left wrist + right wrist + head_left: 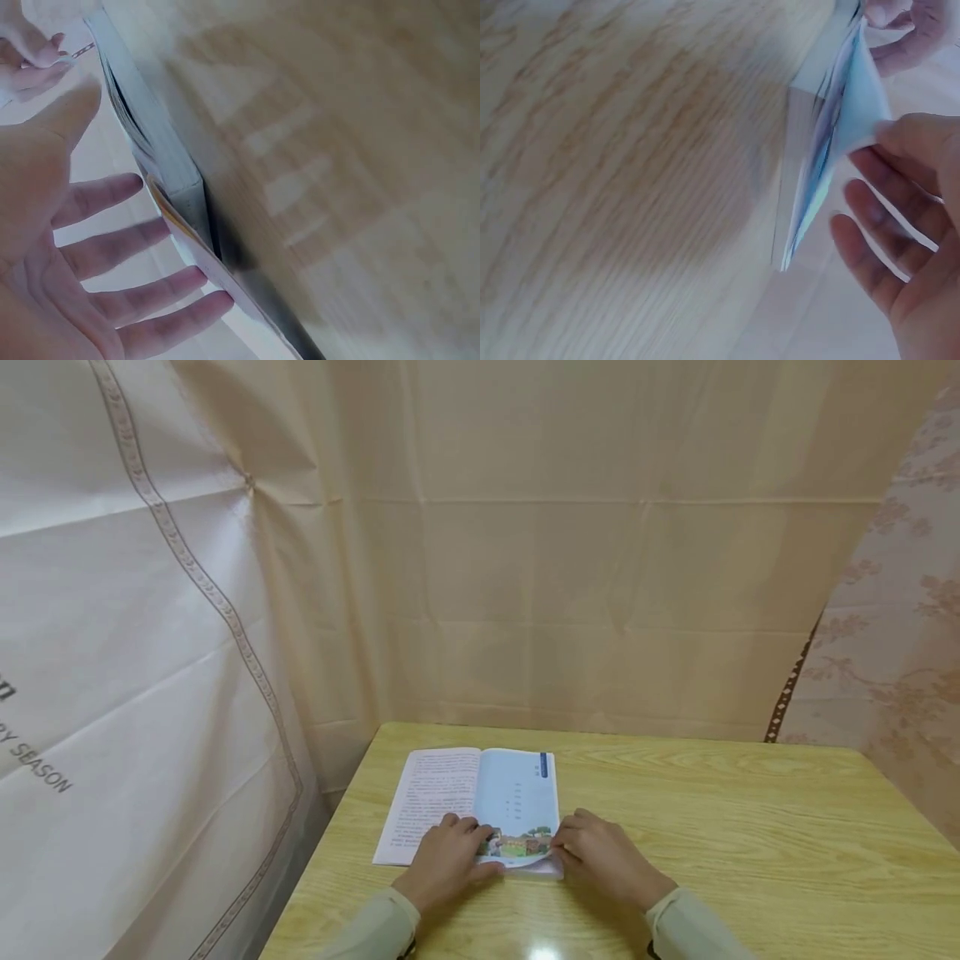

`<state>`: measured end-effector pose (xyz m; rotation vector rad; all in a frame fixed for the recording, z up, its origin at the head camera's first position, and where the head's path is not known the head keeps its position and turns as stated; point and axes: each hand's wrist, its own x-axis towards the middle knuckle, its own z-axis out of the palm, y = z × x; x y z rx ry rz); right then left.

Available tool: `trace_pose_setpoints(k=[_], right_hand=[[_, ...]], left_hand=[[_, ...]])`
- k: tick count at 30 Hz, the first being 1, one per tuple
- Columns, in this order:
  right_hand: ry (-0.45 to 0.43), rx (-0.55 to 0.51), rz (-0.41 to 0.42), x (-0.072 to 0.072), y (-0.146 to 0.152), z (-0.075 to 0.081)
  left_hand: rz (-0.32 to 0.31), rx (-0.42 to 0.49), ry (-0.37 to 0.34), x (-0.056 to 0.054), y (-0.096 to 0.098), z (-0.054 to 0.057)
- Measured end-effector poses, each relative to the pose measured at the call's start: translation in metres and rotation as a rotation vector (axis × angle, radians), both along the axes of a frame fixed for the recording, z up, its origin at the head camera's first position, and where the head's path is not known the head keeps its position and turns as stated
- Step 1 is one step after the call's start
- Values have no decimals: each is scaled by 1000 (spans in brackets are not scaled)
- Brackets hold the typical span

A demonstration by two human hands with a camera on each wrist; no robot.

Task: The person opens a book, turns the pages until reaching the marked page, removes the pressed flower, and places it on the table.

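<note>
An open book (513, 789) lies on the table, with a text page on the left and a light blue page with a coloured picture at its foot on the right. My right hand (603, 856) pinches the lower right corner of the blue page (866, 97) between thumb and forefinger, and that corner is lifted off the pages below. Across the lower middle of the book rests my left hand (447, 858), its fingers (127, 247) spread and fairly straight in the left wrist view. The left thumb lies by the bottom edge of the book.
The wooden table (720, 827) stretches far to the right of the book. A beige cloth (525, 568) hangs behind it, a white printed cloth (150, 693) hangs at the left, and a floral cloth (900, 635) at the right.
</note>
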<state>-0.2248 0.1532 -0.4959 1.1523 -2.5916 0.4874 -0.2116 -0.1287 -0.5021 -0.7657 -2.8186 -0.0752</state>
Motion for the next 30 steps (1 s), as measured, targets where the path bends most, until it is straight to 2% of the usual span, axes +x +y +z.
trace_pose_setpoints(k=[5,10,14,17,20,24,26,30], right_hand=[[18,-107,-72,3,-2,6],[39,-179,-89,3,-5,10],[6,-240,-139,3,-7,10],[-55,-268,-185,3,-8,10],[-135,-237,-197,3,-8,7],[-186,-100,-160,4,-8,-2],[-182,-34,-133,5,-8,-7],[-157,5,-76,6,-7,-15]], left_hand=[[2,89,-26,-1,1,4],[-7,98,-38,-1,1,5],[-19,94,-1,-2,0,3],[-26,107,42,-3,0,4],[6,138,54,-2,-1,6],[47,207,65,0,-1,6],[37,216,88,0,-2,5],[-34,182,157,-2,-5,2]])
